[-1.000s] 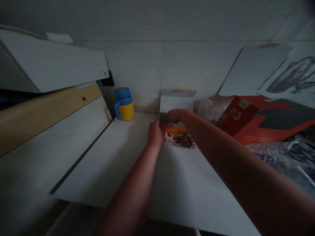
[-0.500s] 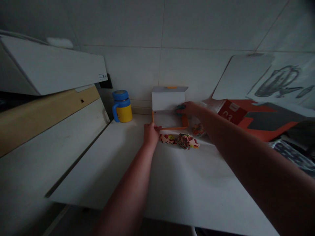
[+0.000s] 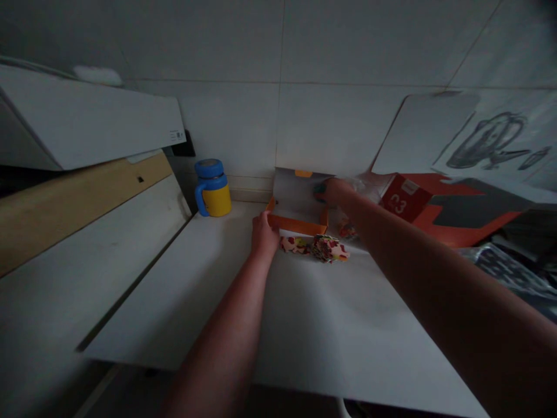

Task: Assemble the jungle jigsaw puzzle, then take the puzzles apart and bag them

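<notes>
An orange cardboard box (image 3: 300, 224) with its lid raised sits against the wall, its front wall showing tilted. My left hand (image 3: 264, 232) is closed on the box's front left corner. At the box's right side, my right hand (image 3: 337, 190) is closed round small dark teal pieces (image 3: 321, 188), too dim to name exactly; its fingers are partly hidden. In front of the box lies a bunch of cardboard pieces (image 3: 328, 248) patterned in pink, red and yellow, with more such pieces (image 3: 295, 244) to their left. A clear plastic bag (image 3: 348, 229) with orange bits is partly behind my right forearm.
A blue and yellow mug (image 3: 213, 191) stands left of the box. White and tan boxes (image 3: 108, 125) are stacked at the far left. On the right are a red box (image 3: 400, 199) marked 23, an orange and grey package (image 3: 474, 203) and a plastic-wrapped item (image 3: 505, 270).
The box has tilted, so its front wall shows more and its lid top sits lower. My left hand keeps hold of the corner. The right hand stays near the box's right side.
</notes>
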### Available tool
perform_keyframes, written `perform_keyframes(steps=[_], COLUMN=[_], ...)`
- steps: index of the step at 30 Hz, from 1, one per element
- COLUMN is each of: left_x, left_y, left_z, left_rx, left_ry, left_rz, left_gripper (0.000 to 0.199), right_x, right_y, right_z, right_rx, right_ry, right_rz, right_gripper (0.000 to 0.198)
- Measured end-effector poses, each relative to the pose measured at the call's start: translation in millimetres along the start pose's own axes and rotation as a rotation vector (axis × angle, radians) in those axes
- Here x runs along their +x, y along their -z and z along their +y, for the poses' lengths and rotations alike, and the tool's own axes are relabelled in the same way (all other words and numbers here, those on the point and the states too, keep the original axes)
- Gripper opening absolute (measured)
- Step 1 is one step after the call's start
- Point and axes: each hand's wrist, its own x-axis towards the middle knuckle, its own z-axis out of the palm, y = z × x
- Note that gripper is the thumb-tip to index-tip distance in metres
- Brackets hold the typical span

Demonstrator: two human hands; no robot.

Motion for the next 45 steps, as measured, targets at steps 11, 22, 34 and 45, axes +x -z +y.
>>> perform_keyframes(steps=[11, 22, 34, 45], left_x=[0, -30, -39, -45], left_y=[8, 1, -19, 11], left_z=[14, 34, 48, 74], left_rx=[0.053, 0.071, -0.011, -0.354], left_ry=[-0.034, -0.451, -0.512, -0.127], left_rz=[0.0, -0.499, -0.537, -0.64], left_gripper=[0.025, 0.025, 0.034, 0.064], right_x=[-136, -275, -276, -281], right_y=[7, -43, -73, -72], right_z=[-13, 28, 32, 21], right_rx=[0.017, 0.424, 0.55, 0.548], right_ry=[0.032, -0.035, 0.043, 0.282], right_rz=[0.191, 0.659, 0.643, 0.704], right_gripper=[0.032, 0.025, 0.021, 0.026])
